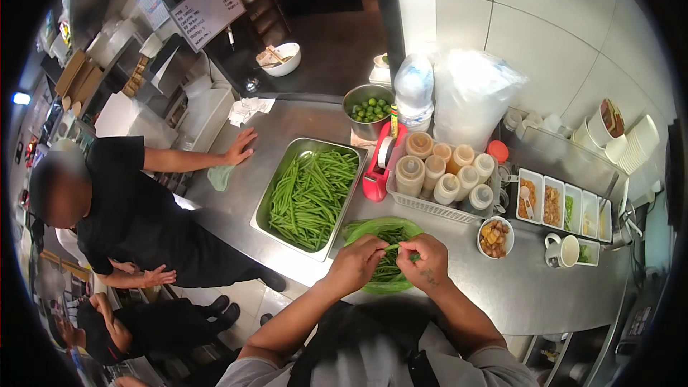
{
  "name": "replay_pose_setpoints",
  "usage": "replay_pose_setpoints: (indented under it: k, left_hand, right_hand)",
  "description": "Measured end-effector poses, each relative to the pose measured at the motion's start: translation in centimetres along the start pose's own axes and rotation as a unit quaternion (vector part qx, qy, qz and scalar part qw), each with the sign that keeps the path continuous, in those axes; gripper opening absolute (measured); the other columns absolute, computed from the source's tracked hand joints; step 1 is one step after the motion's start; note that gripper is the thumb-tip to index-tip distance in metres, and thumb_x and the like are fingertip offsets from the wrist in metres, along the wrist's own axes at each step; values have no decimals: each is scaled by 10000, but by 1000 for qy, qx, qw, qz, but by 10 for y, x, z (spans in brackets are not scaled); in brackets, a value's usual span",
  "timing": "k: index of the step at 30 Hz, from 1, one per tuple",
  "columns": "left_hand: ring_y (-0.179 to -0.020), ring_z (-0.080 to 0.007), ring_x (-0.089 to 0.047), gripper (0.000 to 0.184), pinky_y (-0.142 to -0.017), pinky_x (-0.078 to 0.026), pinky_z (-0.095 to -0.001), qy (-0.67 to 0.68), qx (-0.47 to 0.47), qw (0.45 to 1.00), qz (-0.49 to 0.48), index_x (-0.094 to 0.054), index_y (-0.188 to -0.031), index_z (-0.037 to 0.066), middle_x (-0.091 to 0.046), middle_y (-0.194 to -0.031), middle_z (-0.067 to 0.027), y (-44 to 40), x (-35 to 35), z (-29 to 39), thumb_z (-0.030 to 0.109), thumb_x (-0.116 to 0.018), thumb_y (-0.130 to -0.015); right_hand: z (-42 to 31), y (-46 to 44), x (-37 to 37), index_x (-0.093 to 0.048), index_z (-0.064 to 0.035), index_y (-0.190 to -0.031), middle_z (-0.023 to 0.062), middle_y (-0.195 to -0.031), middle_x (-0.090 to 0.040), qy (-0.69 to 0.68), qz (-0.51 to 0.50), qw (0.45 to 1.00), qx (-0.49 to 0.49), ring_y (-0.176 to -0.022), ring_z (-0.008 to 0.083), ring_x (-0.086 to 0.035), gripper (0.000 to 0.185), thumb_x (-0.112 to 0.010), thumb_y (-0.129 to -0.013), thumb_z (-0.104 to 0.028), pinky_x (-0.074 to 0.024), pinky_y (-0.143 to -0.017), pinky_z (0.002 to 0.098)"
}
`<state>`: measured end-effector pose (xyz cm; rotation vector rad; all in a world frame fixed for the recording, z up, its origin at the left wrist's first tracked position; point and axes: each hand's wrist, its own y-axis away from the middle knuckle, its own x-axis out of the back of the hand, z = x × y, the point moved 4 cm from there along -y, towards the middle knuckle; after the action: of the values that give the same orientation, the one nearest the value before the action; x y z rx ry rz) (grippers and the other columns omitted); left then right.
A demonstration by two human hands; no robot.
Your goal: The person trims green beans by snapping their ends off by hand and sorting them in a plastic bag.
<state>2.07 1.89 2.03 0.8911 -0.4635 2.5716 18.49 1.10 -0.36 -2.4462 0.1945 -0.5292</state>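
Note:
Both my hands are closed in a pinch over a green plastic bag (pixel 412 227). Between the fingertips of my left hand (pixel 356 264) and my right hand (pixel 424 261) is a green bean (pixel 391 248), partly hidden by the fingers. Dark green bean pieces (pixel 389 236) lie in the bag below. Left of the bag stands a deep steel pan (pixel 262 223) heaped with long green beans (pixel 308 197), and my left hand is just right of its near corner.
A red tape dispenser (pixel 374 185) and a white basket (pixel 430 207) of sauce bottles stand behind the bag. A pot (pixel 356 123) of green citrus is farther back. To the right are a food bowl (pixel 496 237) and a mug (pixel 562 250). A co-worker's hand (pixel 240 147) rests on the counter.

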Motion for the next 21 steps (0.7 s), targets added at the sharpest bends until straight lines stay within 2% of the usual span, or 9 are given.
replay_pose_setpoints:
  k: [1, 4, 6, 10, 12, 14, 16, 18, 21]
  left_hand:
    - [-790, -291, -619, 174, -668, -493, -346, 22, 6, 999, 23, -623, -1019, 2, -608, -924, -139, 1, 2, 1, 9, -623, -846]
    - [-742, -301, -612, 170, -632, -483, -346, 26, -7, 999, 38, -608, -1013, -2, -606, -920, -149, 1, 6, -1, -6, -613, -842]
    - [-759, -267, -612, 156, -650, -484, -319, 27, 7, 999, 33, -614, -1006, -15, -603, -918, -143, 1, 7, 0, -12, -612, -850]
    - [-774, -176, -606, 116, -667, -491, -266, 88, 55, 994, 38, -618, -992, -38, -601, -907, -115, 2, 7, -5, -3, -594, -884]
    - [-769, -154, -602, 114, -671, -496, -260, 110, 68, 991, 40, -608, -1000, -39, -605, -912, -103, 4, 2, -18, 6, -582, -899]
    - [-763, -132, -597, 113, -674, -501, -254, 134, 80, 987, 41, -599, -1008, -40, -608, -917, -91, 4, -2, -27, 15, -570, -914]
    - [-738, -123, -597, 132, -691, -521, -260, 364, 164, 915, 65, -570, -1043, -29, -616, -935, -82, 8, -8, -37, 48, -546, -939]
    - [-732, -122, -599, 139, -698, -529, -267, 396, 151, 903, 78, -558, -1055, -24, -618, -938, -81, 4, -3, -35, 61, -535, -948]
    - [-718, -122, -600, 156, -713, -551, -296, 426, 136, 888, 104, -543, -1058, -14, -612, -934, -85, -3, 8, -30, 108, -517, -964]
  right_hand:
    - [-3, 0, -1, -613, -29, -786, 84, -662, -603, 0, 4, 1000, -2, -586, 229, -604, 145, -682, -673, 31, -485, -542, 319]
    - [3, 5, -10, -642, 4, -814, 62, -675, -631, -110, 4, 982, -156, -594, 129, -601, 92, -688, -735, -2, -475, -553, 262]
    - [18, 12, -22, -660, 26, -829, 43, -711, -654, -240, 26, 927, -288, -632, 74, -584, 61, -670, -787, -18, -469, -583, 227]
    - [17, 6, -27, -657, 34, -850, 45, -749, -665, -286, 17, 907, -307, -638, 78, -592, 63, -642, -816, -16, -475, -600, 219]
    - [17, 7, -30, -649, 45, -885, 43, -773, -668, -422, 50, 826, -369, -658, 68, -594, 90, -637, -834, -28, -475, -625, 209]
    - [23, 7, -28, -647, 38, -900, 35, -772, -661, -412, 67, 830, -371, -660, 61, -583, 100, -641, -842, -42, -472, -626, 209]
    - [30, 14, -29, -644, 32, -915, 26, -770, -654, -401, 80, 832, -375, -662, 54, -572, 110, -645, -849, -57, -468, -626, 209]
    - [31, 28, -37, -646, 13, -917, 5, -751, -631, -288, -18, 904, -314, -653, 47, -545, 105, -648, -863, -77, -457, -616, 210]
    - [23, 33, -34, -650, 2, -922, -1, -746, -618, -251, -39, 918, -305, -647, 45, -525, 101, -645, -872, -86, -451, -614, 212]
